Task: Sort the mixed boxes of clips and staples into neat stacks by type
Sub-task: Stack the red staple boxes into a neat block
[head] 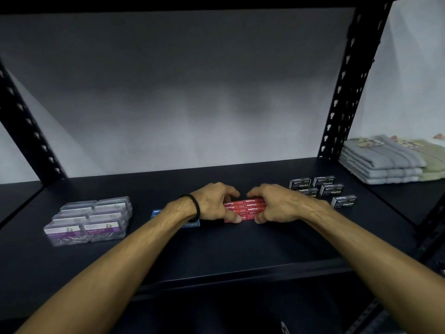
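Two hands: both mine, both curled onto one block of red boxes at mid-shelf.
Shelf (216,251): dark, flat, carrying everything named below.
Paper clip boxes (89,219): clear plastic with purple and white labels, stacked in two rows at the far left, well apart from my hands.
Blue box (156,213): lies flat just left of my left wrist, mostly hidden under my forearm; another bit of blue shows by the wrist's near side.
Hair tie (196,204): black band round my left wrist.
Left hand (214,201): grip closed on the left end of the red block, fingers curled over its far edge, thumb pressed against the near edge.
Red staple boxes (245,208): several small boxes lying side by side and layered, white "Staples" print reading upside down to me; they sit on the shelf between my two hands.
Right hand (274,203): grip closed on the right end of the red block, fingers hooked over the far side, thumb at the near edge.
Black staple boxes (323,190): a loose cluster just right of my right hand, not stacked, some standing apart from each other.
Folded cloths (385,162): grey and pale green pile at the far right, beyond the shelf post.
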